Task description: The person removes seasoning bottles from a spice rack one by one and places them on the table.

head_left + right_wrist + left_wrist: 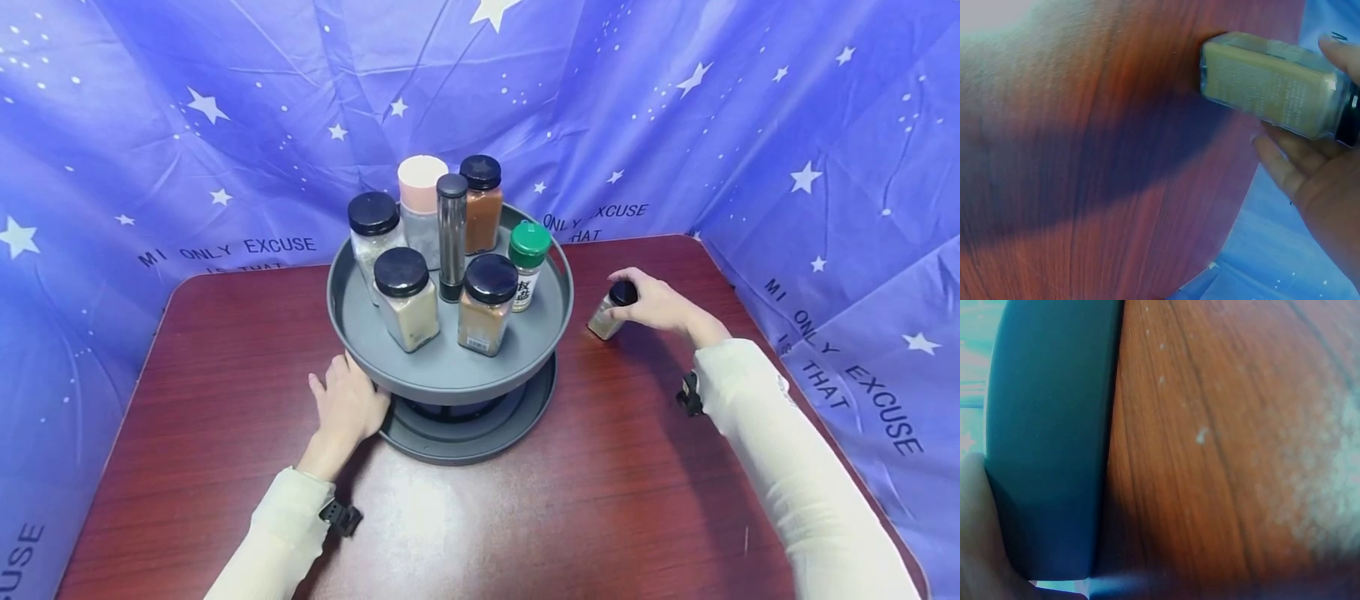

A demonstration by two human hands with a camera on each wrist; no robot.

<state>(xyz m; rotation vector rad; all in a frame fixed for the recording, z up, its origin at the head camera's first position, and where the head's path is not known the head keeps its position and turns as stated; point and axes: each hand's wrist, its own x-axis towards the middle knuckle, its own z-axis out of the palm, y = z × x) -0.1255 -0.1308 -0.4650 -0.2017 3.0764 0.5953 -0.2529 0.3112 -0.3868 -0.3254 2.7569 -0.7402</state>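
A two-tier grey turntable rack (450, 379) stands on the table. My left hand (347, 404) is at its left side, low, beside the bottom tray (457, 450); some of its fingers are hidden under the upper tray. In the left wrist view, that hand (979, 531) lies against the rack's dark rim (1054, 437). To the right of the rack, my right hand (660, 308) grips a square spice jar (606, 321) by its black lid. The jar tilts, its base close over the table. Tan contents show through its clear wall (1266, 87) in the right wrist view.
Several jars stand on the upper tray round a grey post (452, 237): black-lidded ones (408, 308), a green-capped shaker (527, 258) and a pink-and-white-capped jar (422, 196). A blue star-print curtain (285, 108) hangs behind and beside the reddish-brown table (225, 358).
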